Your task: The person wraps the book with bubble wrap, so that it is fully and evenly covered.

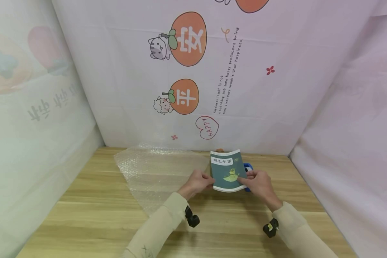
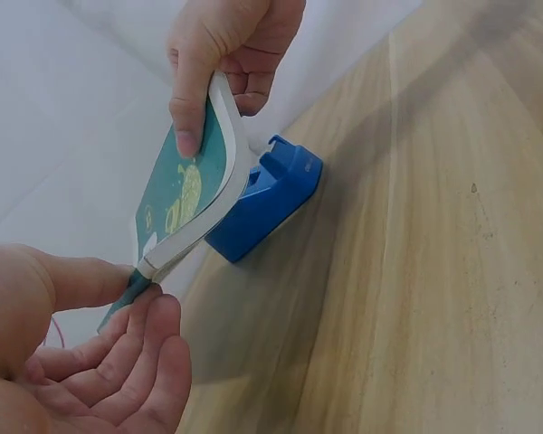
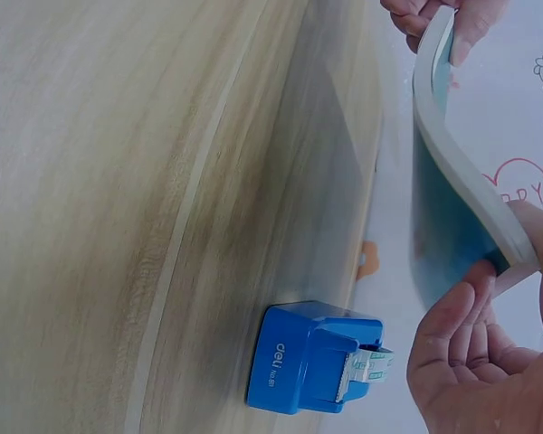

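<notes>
Booklet [image 1: 227, 172] under inspection: a thin teal-covered volume, held clear of the bench [image 1: 96, 211] between both hands and bowed along its length. We note the left hand [image 1: 198, 182] pinching one edge between thumb and curled fingers, and the right hand [image 1: 259, 183] gripping the opposite edge, thumb flat on the cover. A blue tape dispenser [image 1: 247, 168] stands on the bench just behind and below the booklet, apart from it. A sheet of bubble wrap [image 1: 154, 172] lies spread to the left, near the left hand. We judge the step in hand to be carrying the booklet. The next move, in our view, calls for shifting it leftward over the wrap and lowering it flat, clear of the dispenser.
</notes>
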Demonstrator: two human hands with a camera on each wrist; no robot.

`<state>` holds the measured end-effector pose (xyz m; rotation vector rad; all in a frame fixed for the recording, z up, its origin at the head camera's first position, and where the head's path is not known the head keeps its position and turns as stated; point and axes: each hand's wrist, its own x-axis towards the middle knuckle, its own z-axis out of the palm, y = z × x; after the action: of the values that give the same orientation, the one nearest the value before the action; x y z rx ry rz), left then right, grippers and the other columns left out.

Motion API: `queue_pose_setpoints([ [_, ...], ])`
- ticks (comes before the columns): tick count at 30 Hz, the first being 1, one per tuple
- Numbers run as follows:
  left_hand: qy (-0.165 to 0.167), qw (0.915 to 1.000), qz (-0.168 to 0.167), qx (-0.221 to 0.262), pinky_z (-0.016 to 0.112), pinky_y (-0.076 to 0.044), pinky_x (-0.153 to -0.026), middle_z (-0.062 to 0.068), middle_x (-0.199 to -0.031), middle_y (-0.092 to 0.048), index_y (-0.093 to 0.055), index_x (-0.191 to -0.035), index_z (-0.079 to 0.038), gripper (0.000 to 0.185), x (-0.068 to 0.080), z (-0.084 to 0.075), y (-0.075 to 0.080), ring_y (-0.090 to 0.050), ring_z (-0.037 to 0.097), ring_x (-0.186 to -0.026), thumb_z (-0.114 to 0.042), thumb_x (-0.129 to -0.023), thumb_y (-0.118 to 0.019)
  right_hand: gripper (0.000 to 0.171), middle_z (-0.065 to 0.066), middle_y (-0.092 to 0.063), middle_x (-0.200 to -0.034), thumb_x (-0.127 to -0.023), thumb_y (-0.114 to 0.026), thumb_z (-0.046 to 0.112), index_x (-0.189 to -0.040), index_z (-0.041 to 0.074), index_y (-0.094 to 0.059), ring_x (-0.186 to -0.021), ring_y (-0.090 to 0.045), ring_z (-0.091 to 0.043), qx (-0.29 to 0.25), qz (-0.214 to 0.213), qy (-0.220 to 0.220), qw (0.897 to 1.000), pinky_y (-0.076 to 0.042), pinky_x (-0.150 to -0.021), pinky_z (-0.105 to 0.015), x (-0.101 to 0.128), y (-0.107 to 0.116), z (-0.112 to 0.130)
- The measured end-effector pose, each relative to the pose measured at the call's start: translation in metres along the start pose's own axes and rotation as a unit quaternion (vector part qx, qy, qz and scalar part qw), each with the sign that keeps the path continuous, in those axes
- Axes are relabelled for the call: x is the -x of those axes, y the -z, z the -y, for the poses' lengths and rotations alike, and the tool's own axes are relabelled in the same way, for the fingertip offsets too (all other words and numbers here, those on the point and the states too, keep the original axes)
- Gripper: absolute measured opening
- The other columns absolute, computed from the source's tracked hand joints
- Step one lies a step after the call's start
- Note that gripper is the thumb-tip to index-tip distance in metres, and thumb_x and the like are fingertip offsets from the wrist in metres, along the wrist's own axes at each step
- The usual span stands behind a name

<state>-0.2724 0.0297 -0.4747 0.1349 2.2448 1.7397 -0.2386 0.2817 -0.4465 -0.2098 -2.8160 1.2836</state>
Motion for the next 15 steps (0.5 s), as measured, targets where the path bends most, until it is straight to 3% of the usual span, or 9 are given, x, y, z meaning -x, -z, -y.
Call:
queue_pose_setpoints([
  [9, -0.019, 0.9994, 0.003, 0.029, 0.048, -0.065, -0.094, 0.014, -0.099, -0.077, -0.077, -0.105, 0.006, 0.018, 0.004, -0.004, 0.017, -0.077, 0.028, -0.094, -0.01, -0.098, -0.073, 0.052, -0.014, -0.073, -0.108, -0.092, -0.082, 0.037, -0.121, -0.005, -0.07, -0.092, -0.064, -0.018, -0.009, -0.008, 0.01, 1.0, -0.053, -0.069, -0.02, 0.001, -0.004, 0.011],
  [15, -0.011, 0.9986, -0.001, 0.052, 0.048, -0.064, -0.094, 0.014, -0.099, -0.077, -0.077, -0.104, 0.006, 0.017, 0.012, -0.006, 0.032, -0.072, 0.02, -0.087, -0.009, -0.098, -0.073, 0.054, -0.013, -0.07, -0.108, -0.091, -0.083, 0.04, -0.121, -0.004, -0.071, -0.094, -0.062, -0.02, -0.017, -0.006, 0.015, 1.0, -0.051, -0.071, -0.022, 0.001, -0.011, 0.024],
])
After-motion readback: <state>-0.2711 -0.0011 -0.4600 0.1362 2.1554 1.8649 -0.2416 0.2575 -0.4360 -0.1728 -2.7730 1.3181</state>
